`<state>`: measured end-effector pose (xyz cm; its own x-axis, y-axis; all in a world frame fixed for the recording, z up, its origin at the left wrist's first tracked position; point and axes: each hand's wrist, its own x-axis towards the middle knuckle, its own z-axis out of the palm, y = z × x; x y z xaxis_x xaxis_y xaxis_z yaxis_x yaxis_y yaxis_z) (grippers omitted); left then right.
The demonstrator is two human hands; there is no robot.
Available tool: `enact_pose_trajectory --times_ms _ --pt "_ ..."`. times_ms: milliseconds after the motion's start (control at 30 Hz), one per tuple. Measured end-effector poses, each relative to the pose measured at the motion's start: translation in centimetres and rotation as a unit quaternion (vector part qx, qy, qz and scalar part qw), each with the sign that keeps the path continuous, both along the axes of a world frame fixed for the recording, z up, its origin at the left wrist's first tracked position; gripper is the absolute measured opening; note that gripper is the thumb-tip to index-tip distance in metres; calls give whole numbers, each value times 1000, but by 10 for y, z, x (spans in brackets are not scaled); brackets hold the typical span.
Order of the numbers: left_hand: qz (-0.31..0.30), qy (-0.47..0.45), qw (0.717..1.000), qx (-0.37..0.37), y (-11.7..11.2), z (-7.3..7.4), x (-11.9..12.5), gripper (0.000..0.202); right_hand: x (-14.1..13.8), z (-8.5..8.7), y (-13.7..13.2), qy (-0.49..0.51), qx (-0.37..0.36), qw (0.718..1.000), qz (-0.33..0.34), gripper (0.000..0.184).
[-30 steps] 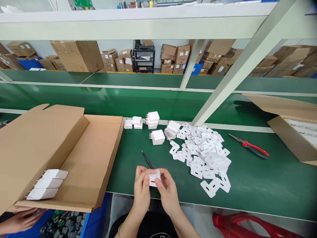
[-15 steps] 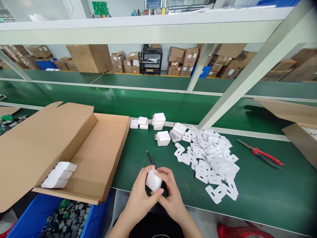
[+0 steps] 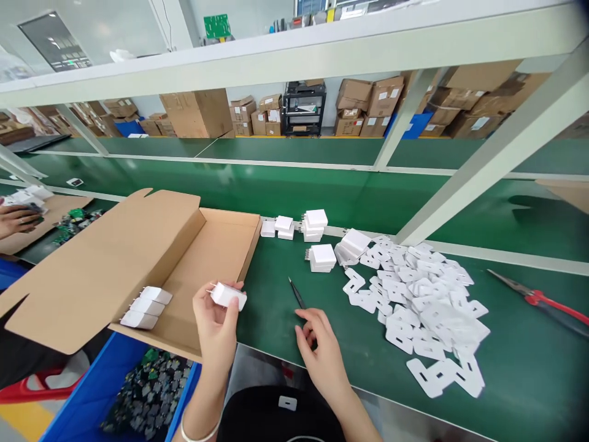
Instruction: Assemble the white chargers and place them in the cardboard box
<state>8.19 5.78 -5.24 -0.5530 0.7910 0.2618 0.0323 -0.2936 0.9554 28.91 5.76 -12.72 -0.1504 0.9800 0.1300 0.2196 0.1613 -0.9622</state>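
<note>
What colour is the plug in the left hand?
White: the plug in the left hand, best seen in the head view.

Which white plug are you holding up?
The white plug pinched in the left hand; three sit in the cardboard box, others on the green table.

We are now seeing the left hand (image 3: 215,319) alone holding the white plug charger (image 3: 229,296), no longer both hands, and bringing it leftward near the right wall of the open carton (image 3: 251,245). The right hand (image 3: 319,344) is separating from it, fingers curling just beside the black tweezers (image 3: 297,293). A white slotted plate (image 3: 288,403) is now showing on dark clothing (image 3: 257,414). With our view turning left, a co-worker's hand (image 3: 18,221) is appearing.
</note>
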Motion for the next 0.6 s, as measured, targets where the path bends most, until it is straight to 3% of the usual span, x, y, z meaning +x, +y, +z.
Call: enact_pose_trajectory --times_ms 133,233,367,500,600 --pt "-62 -16 998 -19 -1 -6 21 40 16 2 -3 83 -7 997 2 20" --pt "-109 -24 992 -57 -5 -6 26 40 34 6 -20 115 14 993 28 17" --pt "-129 -34 988 -77 -11 -8 24 40 49 0 -62 57 -13 987 150 29" --pt "-135 -46 987 -79 -18 -12 24 42 42 -41 -89 -160 -79 947 265 41" --pt "-152 -61 983 -79 -26 -11 23 41 29 -80 -90 -324 -59 885 328 39"
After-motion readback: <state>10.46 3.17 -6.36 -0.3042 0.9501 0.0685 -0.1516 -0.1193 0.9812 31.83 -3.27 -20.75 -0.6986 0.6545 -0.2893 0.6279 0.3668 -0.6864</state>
